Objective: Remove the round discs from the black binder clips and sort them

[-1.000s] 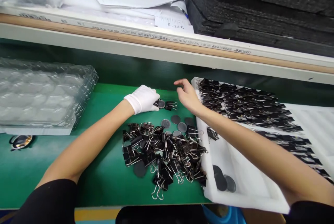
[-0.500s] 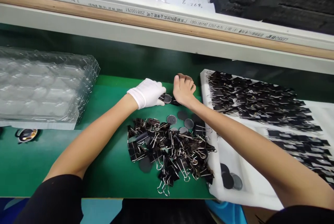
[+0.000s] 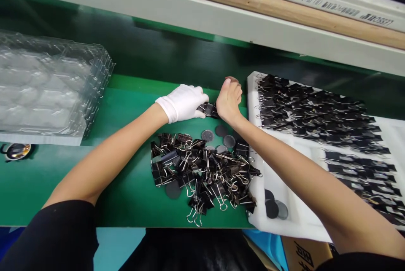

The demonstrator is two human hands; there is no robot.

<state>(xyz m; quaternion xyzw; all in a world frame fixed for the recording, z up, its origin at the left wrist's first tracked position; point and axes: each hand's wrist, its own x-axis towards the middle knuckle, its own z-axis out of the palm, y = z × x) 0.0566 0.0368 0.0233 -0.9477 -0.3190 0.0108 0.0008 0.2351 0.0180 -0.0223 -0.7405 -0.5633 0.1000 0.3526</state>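
My left hand [image 3: 185, 102], in a white glove, is closed on a black binder clip with a grey disc [image 3: 208, 109] on the green table. Bare, my right hand [image 3: 229, 100] is curled shut against the same clip from the right. Just below them lies a pile of black binder clips [image 3: 202, 172] with several loose grey discs [image 3: 221, 140] beside it. The clip's far side is hidden by my right hand.
A white foam tray [image 3: 303, 216] at right holds rows of black clips [image 3: 316, 113] and a few dark discs [image 3: 274, 208]. Clear blister trays [image 3: 47, 89] are stacked at left. A shiny round object [image 3: 15, 151] lies below them. A shelf edge [image 3: 221, 22] overhangs the back.
My right hand went from open in the air to curled shut on the clip next to my left hand. The view has tilted down.
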